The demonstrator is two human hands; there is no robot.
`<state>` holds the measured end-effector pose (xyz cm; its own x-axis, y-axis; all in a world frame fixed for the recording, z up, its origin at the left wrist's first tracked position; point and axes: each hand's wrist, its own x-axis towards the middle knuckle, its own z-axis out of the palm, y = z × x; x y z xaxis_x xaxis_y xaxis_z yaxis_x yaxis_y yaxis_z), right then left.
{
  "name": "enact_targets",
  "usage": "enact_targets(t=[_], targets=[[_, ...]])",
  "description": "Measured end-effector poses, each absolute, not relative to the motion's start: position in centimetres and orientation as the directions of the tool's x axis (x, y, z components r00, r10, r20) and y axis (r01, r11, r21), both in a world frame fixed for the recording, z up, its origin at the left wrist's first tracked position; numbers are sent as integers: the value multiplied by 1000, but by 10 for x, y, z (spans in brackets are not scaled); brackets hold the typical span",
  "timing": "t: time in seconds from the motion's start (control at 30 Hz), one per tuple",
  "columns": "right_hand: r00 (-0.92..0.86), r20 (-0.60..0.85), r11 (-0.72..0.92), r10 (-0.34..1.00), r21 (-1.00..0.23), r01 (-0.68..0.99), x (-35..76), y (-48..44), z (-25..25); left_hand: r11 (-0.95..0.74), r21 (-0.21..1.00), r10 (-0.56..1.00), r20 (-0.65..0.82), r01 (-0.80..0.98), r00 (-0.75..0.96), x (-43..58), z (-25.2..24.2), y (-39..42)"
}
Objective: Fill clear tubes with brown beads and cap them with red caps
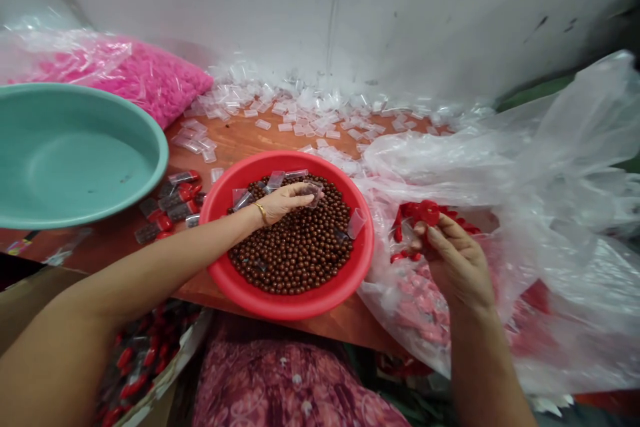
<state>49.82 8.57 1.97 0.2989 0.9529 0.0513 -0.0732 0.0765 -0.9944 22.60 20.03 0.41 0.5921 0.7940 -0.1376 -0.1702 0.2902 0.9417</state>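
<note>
My left hand (283,203), with a gold bangle at the wrist, reaches over a red basin (286,305). Its fingers close on a small clear plastic container (314,191); whether that is filled is hard to see. Shiny brown balls (295,250) fill the basin, and several more clear containers (357,223) lie among them. To the right, my right hand (457,253) pinches a red plastic cap (428,211) above an open plastic bag (500,173). More red pieces (405,255) show inside that bag.
A green basin (75,153) stands at left, before a bag of pink pieces (150,77). Red-capped containers (180,203) lie between the basins. Clear containers (300,117) are scattered along the wall. Below the table edge, a box holds red-capped containers (143,360).
</note>
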Motion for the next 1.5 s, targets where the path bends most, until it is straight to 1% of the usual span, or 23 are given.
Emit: enact_targets(t=[0.1, 0.27, 0.43, 0.5, 0.53, 0.6, 0.63, 0.67, 0.73, 0.77, 0.8, 0.83, 0.87, 0.9, 1.03, 1.17, 1.2, 1.23, 1.27, 1.33, 1.37, 1.43, 1.5], targets=[[176, 48, 65, 983, -994, -91, 481, 87, 28, 284, 932, 777, -86, -225, 624, 219, 13, 191], [-11, -30, -31, 999, -988, -149, 436, 99, 37, 317, 911, 735, -60, -264, 676, 215, 24, 168], [-92, -73, -87, 993, -983, -163, 397, 114, 37, 397, 874, 729, -116, -279, 675, 217, 29, 151], [-77, -67, -73, 995, -994, -78, 391, 120, 32, 427, 860, 747, -161, -279, 645, 218, 29, 150], [-60, -42, -41, 997, -999, 5, 389, 123, 30, 436, 857, 759, -185, -276, 625, 218, 29, 151], [-27, 53, 58, 998, -966, 252, 389, 130, 27, 437, 857, 796, -228, -273, 561, 218, 29, 156], [-24, 102, 103, 994, -905, 413, 389, 134, 26, 425, 862, 823, -241, -276, 514, 218, 29, 159], [-35, 134, 129, 990, -805, 580, 388, 137, 27, 405, 870, 853, -248, -282, 459, 217, 30, 162], [-73, 109, 119, 991, -510, 852, 384, 145, 30, 350, 887, 906, -240, -300, 349, 217, 31, 168], [-90, 59, 105, 994, -348, 932, 381, 149, 32, 322, 895, 924, -227, -309, 307, 216, 32, 170], [-102, -4, 99, 995, -211, 973, 377, 154, 34, 302, 900, 935, -215, -314, 282, 216, 33, 171], [-114, -63, 106, 992, -115, 988, 372, 158, 35, 288, 904, 940, -204, -316, 272, 216, 33, 172], [-128, -114, 122, 985, -62, 991, 368, 162, 35, 279, 907, 943, -195, -316, 271, 216, 34, 172], [-145, -154, 140, 977, -40, 989, 363, 166, 33, 274, 909, 943, -190, -314, 273, 216, 34, 171], [-170, -213, 158, 962, -71, 985, 354, 181, 26, 265, 917, 948, -191, -299, 255, 215, 37, 168], [-152, -192, 124, 970, -147, 981, 363, 191, 31, 279, 922, 948, -221, -269, 227, 215, 39, 166], [-154, -160, 118, 975, -214, 970, 366, 192, 35, 296, 922, 943, -240, -249, 232, 216, 39, 166], [-163, -114, 119, 980, -320, 940, 369, 192, 39, 314, 923, 935, -259, -223, 243, 216, 39, 165], [-181, -63, 134, 981, -454, 881, 371, 192, 43, 329, 924, 926, -275, -196, 259, 217, 39, 165], [-232, 43, 193, 972, -712, 675, 373, 190, 52, 340, 928, 911, -285, -150, 299, 218, 39, 164], [-264, 84, 225, 961, -789, 571, 372, 188, 55, 338, 931, 905, -283, -134, 318, 218, 39, 164], [-319, 127, 272, 939, -843, 464, 369, 185, 61, 331, 937, 898, -277, -109, 343, 219, 37, 163], [-351, 145, 299, 925, -849, 436, 365, 182, 64, 323, 943, 895, -277, -82, 350, 219, 36, 164]])
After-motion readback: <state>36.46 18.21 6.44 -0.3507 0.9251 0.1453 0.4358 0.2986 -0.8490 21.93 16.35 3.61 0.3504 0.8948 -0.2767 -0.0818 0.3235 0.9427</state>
